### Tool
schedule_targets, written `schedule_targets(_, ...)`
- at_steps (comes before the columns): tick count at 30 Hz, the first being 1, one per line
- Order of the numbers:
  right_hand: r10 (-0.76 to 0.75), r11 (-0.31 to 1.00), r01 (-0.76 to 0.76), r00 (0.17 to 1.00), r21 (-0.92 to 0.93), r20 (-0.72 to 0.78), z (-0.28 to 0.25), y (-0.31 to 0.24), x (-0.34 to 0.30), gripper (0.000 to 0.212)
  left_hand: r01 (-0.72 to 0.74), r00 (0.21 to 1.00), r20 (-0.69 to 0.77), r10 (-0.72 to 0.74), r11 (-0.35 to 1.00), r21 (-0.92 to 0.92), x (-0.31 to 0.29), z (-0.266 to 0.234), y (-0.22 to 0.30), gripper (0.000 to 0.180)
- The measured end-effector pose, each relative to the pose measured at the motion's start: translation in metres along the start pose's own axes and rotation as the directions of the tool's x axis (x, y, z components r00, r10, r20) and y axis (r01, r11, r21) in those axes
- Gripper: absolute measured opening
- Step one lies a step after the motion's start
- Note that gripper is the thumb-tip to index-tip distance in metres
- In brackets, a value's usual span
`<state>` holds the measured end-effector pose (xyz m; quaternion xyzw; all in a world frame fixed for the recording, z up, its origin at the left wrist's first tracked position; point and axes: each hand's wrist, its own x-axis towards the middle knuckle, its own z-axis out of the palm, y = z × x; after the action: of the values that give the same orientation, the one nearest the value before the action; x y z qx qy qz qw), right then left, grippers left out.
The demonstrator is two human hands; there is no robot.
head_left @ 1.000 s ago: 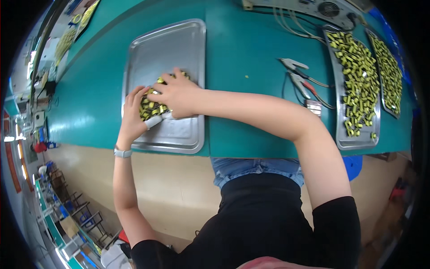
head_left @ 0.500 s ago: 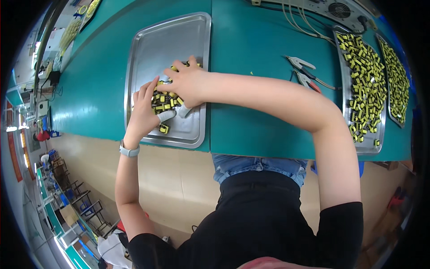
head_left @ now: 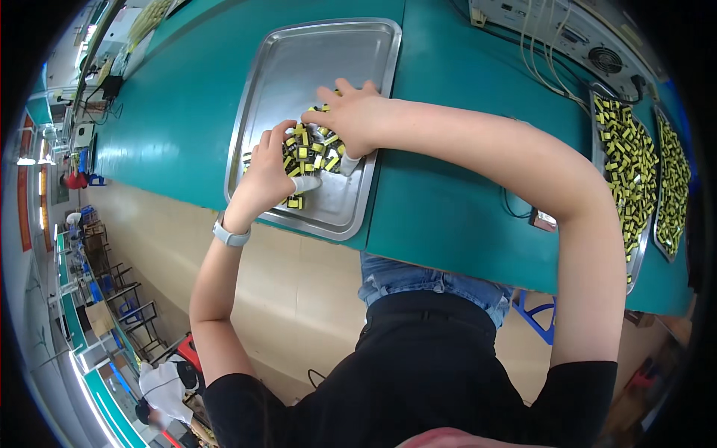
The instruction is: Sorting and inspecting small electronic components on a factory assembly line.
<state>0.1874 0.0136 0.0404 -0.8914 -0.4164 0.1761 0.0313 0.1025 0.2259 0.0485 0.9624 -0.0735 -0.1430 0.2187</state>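
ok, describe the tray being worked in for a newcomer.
On the green workbench, left of centre, lies a rectangular metal tray. It holds a loose yellow-and-black component pile. Unlike the trays at far right, it has the left hand and right hand over it.

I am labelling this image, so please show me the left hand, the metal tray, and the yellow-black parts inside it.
Left hand [head_left: 263, 178]: head view, back of the hand.
Metal tray [head_left: 321, 63]: head view, bare floor.
Yellow-black parts [head_left: 303, 153]: head view, pile's middle.
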Motion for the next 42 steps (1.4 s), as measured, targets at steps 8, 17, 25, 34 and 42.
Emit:
schedule_targets(8,0.090,0.995,-0.083,0.983,-0.051,0.158,-0.016,-0.015,0.009,0.094,0.026,1.000,-0.014,-0.023,0.976,0.216,0.004,0.010,0.011,0.123)
schedule_targets(17,-0.019,1.000,0.020,0.989,0.000,0.146,-0.016,-0.004,0.007,0.092,0.052,0.994,-0.100,-0.051,0.999,0.007,0.004,0.017,0.015,0.102)
schedule_targets(25,-0.070,0.996,0.079,0.985,-0.050,0.155,-0.022,0.003,0.007,0.090,0.059,0.997,-0.049,-0.062,0.997,-0.052,0.008,0.018,0.036,0.091)
schedule_targets(34,-0.024,0.994,0.022,1.000,0.109,0.017,-0.022,0.025,-0.021,0.074,0.078,0.997,0.035,-0.073,0.975,-0.210,0.038,0.018,0.050,0.081)
schedule_targets(42,-0.042,0.974,0.067,0.992,0.215,-0.120,-0.005,0.030,-0.066,0.078,0.019,0.989,0.144,0.020,0.966,-0.259,0.052,-0.001,0.069,0.075)
